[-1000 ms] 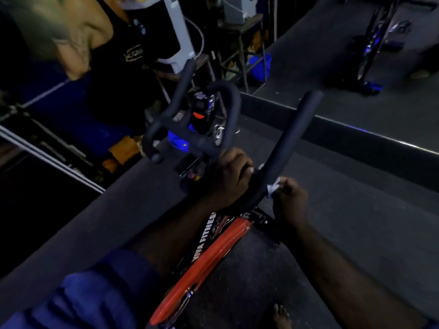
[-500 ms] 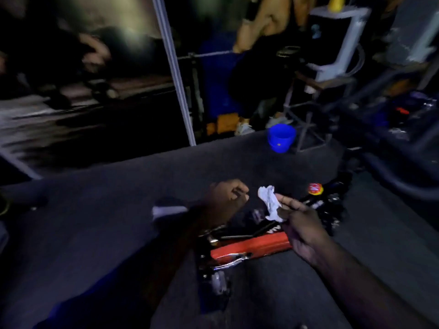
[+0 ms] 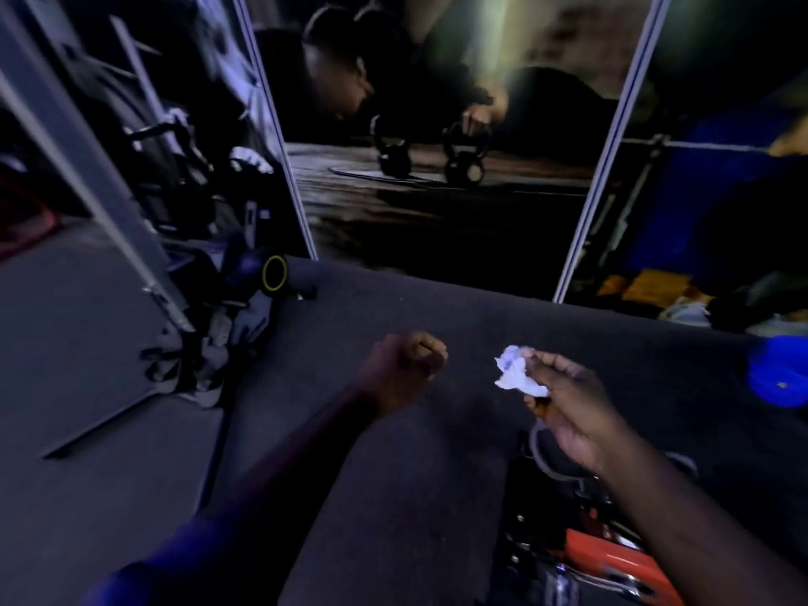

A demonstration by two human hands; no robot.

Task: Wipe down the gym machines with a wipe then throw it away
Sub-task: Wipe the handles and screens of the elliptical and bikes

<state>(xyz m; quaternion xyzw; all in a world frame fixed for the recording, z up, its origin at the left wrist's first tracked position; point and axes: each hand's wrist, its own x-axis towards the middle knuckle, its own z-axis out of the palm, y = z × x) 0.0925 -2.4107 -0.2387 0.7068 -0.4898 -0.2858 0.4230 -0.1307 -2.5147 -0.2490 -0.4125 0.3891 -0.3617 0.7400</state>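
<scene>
You're pinching the crumpled wipe [image 3: 518, 374] in your right hand's [image 3: 568, 404] fingertips while your left hand [image 3: 404, 369] is hanging clenched and empty, and that blue bucket [image 3: 776, 371] is sitting off to your right, nearer the wipe hand.

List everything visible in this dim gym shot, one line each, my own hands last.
crumpled paper wipe: one, white, pinched in the right hand's fingertips
round plastic bucket: one, blue, far right edge on the floor
bike frame: one, orange-red, bottom right below the right arm
wall poster of kettlebells: one, dark, straight ahead
carpeted floor: dark grey, underfoot
left hand: closed fist, empty as far as visible
right hand: holding the wipe
</scene>
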